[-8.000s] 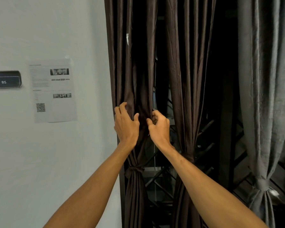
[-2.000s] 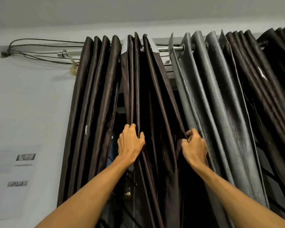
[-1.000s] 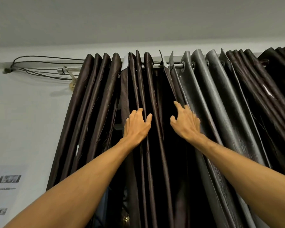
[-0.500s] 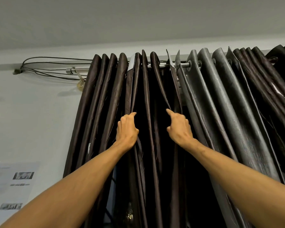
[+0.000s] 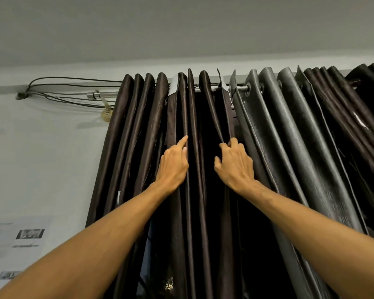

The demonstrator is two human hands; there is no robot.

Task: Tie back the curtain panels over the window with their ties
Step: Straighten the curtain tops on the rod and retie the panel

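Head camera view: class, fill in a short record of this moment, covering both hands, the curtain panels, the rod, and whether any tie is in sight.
Left hand: index finger laid up along a fold of the middle brown panel; grip unclear
Right hand: fingers curled round the edge of another fold of that panel
Left brown panel: hanging bunched in folds beside the wall
Grey panel: hanging in folds to the right of the hands
Rod: metal, carrying all the panels
Ties: none in view
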